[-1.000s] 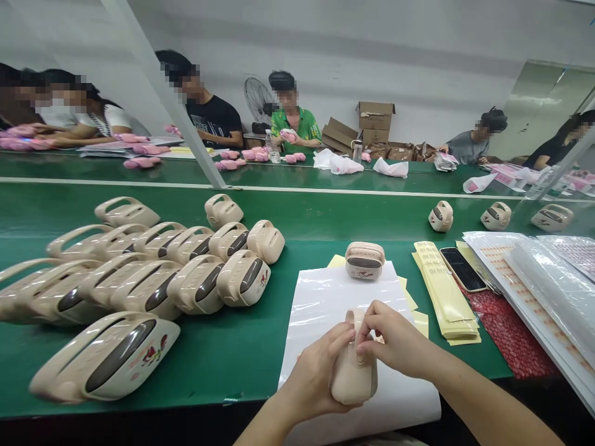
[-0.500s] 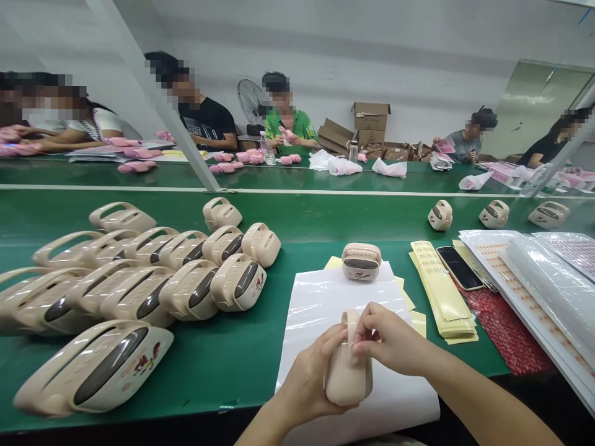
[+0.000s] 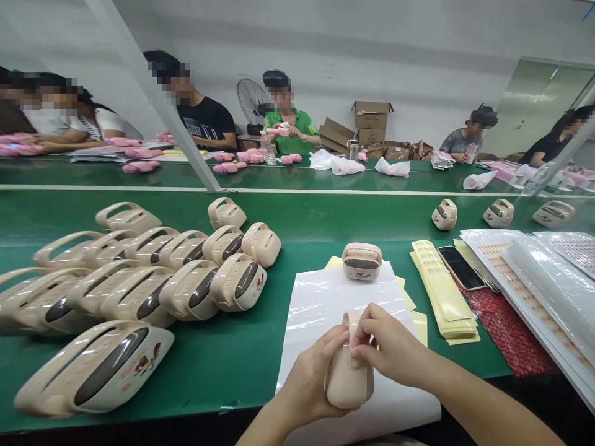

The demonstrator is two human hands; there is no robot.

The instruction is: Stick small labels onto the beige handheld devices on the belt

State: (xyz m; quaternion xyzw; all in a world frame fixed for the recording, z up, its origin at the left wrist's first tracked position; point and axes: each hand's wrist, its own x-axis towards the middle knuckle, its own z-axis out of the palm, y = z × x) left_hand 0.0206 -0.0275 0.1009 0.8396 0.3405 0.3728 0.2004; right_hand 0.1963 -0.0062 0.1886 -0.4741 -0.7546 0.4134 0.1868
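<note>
Pressing something small, likely a sticker, onto a beige handled casing (image 3: 349,378): left hand (image 3: 312,379) clamped round its body above the white sheet (image 3: 325,297), right hand (image 3: 391,347) pinching at its handle. Judged next: firm, even fingertip pressure.

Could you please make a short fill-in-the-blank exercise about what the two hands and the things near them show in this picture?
1. Both hands, the left hand and the right hand, hold one beige ____.
2. The held device is above a ____ sheet.
3. The table surface is ____ in colour.
4. The phone lies to the ____ of the yellow strips.

Missing words: device; white; green; right
</note>
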